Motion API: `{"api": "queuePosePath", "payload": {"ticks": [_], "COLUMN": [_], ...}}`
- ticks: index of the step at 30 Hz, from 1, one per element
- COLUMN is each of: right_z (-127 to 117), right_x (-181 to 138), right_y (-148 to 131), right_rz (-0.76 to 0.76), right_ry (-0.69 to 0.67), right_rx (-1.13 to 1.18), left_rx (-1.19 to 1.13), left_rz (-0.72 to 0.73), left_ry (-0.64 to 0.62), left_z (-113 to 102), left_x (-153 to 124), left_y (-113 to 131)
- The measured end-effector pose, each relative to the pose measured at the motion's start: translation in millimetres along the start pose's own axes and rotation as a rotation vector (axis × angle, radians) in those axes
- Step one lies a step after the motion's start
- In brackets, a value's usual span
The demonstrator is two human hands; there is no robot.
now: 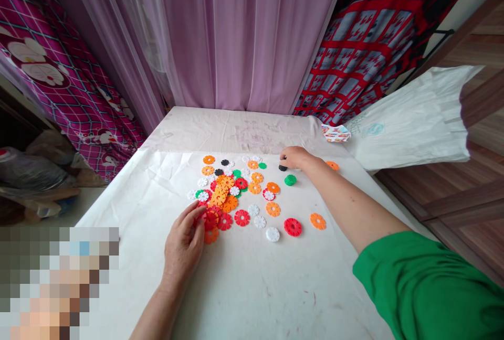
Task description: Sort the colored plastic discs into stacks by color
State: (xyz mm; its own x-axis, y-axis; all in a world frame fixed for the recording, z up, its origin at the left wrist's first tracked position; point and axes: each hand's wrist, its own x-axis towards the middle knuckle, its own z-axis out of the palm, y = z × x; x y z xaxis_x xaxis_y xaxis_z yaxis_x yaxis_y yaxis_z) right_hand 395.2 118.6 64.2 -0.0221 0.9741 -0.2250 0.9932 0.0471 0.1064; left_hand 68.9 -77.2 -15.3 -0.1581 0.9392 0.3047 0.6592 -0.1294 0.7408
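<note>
Several flat plastic flower-shaped discs in orange, red, white, green and black lie scattered on a white table cover (244, 282). My left hand (184, 243) rests on the table with its fingers curled on a joined cluster of red and orange discs (214, 213). My right hand (296, 157) reaches far out, fingers pinched on a black disc (282, 167). A green disc (290, 179) lies just below that hand. A red disc (292, 226) and an orange disc (317, 221) sit loose near my right forearm.
Pink curtains (236, 35) hang behind the table. A white plastic bag (413, 119) lies at the right, with a small printed packet (335, 133) beside it. Patterned cloth hangs left and right. Wooden panels stand at the right edge.
</note>
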Motion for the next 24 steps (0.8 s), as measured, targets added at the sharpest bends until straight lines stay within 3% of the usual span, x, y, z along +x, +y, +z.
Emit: {"api": "queuePosePath", "payload": {"ticks": [5, 9, 11, 17, 20, 24], "right_z": [-6.0, -2.9, 10.0, 79.2, 104.5, 120.7], "right_x": [-5.0, -40.9, -73.1, -174.4, -196.9, -198.8], "right_y": [5.9, 8.8, 5.1, -20.2, -28.2, -32.6], "right_rz": [0.050, 0.106, 0.047, -0.106, -0.110, -0.110], "right_ry": [0.056, 0.253, 0.373, 0.475, 0.473, 0.495], "right_rx": [0.011, 0.110, 0.249, 0.625, 0.646, 0.585], "left_rx": [-0.001, -0.004, 0.000, -0.008, -0.012, 0.004], "left_rz": [-0.006, 0.009, 0.015, 0.047, 0.046, 0.032], "left_ry": [0.001, 0.005, 0.003, 0.013, 0.030, 0.068], "left_z": [0.1, 0.9, 1.1, 1.9, 1.8, 1.1], "left_x": [0.7, 1.8, 2.6, 5.1, 5.7, 4.3], "left_y": [0.8, 0.3, -0.1, -2.1, -2.9, -2.7]}}
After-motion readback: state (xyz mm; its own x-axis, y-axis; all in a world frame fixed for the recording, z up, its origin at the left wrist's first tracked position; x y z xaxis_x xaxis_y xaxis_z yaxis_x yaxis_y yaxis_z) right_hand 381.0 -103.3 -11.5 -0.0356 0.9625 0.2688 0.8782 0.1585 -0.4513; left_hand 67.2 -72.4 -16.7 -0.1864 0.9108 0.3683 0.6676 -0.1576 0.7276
